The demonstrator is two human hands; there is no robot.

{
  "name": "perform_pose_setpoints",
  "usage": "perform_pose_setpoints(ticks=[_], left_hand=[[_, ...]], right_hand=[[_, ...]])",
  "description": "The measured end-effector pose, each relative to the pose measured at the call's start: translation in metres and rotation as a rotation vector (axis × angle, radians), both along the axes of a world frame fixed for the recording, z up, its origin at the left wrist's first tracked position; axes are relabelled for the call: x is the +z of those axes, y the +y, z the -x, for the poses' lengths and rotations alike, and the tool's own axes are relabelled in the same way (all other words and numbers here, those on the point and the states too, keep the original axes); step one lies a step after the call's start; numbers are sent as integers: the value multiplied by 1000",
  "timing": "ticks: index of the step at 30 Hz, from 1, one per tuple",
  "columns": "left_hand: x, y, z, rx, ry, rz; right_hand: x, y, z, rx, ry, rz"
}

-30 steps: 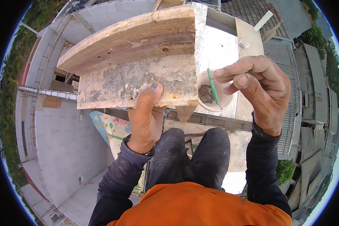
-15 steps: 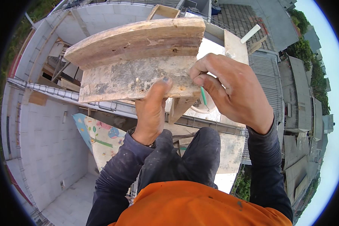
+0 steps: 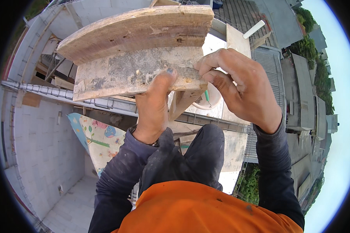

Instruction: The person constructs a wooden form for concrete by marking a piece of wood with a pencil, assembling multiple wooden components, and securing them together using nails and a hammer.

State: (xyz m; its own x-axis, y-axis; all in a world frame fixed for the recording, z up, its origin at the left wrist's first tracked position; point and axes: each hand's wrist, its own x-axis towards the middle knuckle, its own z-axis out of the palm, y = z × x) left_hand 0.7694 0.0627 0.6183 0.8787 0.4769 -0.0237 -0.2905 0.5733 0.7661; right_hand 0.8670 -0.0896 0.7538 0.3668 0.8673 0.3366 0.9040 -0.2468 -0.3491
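Observation:
My left hand (image 3: 153, 105) grips the near edge of a weathered wooden board assembly (image 3: 116, 68), thumb on top and fingers out of sight below. The assembly has a flat board, an upright curved-looking plank along the far edge and a wooden piece below. My right hand (image 3: 241, 89) is closed in a pinch at the board's right end; anything between the fingertips is too small to make out. Just under that end a pale round container (image 3: 204, 105) shows, partly hidden, with a slim green rod (image 3: 207, 96) and dark slender pieces like nails in it.
Below are my legs (image 3: 198, 151), boards (image 3: 235, 151), a metal rebar cage (image 3: 37, 87) and a patterned sheet (image 3: 99, 139). A white tube (image 3: 254, 29) lies at the back right. A deep white-block room (image 3: 50, 155) drops away left; corrugated roofs (image 3: 272, 66) lie right.
My right hand has moved left from above the container onto the board's right end, fingertips closing there. My left hand still holds the board, which has shifted slightly in view.

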Motion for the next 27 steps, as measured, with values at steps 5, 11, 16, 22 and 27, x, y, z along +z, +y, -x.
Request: perform_pose_setpoints(ticks=[5,11,16,22,27], left_hand=[[0,5,-1,-60,-50,133],[-16,14,-1,-70,-111,-46],[-20,20,7,-184,-131,215],[-21,26,17,-230,-74,-10],[-23,34,24,-256,-21,-31]], right_hand=[[2,8,-1,26,-92,31],[-1,15,7,-19,-56,66],[1,29,22,-41,128,19],[-16,33,45,-74,-272,-52],[-3,47,71,-228,-209,92]])
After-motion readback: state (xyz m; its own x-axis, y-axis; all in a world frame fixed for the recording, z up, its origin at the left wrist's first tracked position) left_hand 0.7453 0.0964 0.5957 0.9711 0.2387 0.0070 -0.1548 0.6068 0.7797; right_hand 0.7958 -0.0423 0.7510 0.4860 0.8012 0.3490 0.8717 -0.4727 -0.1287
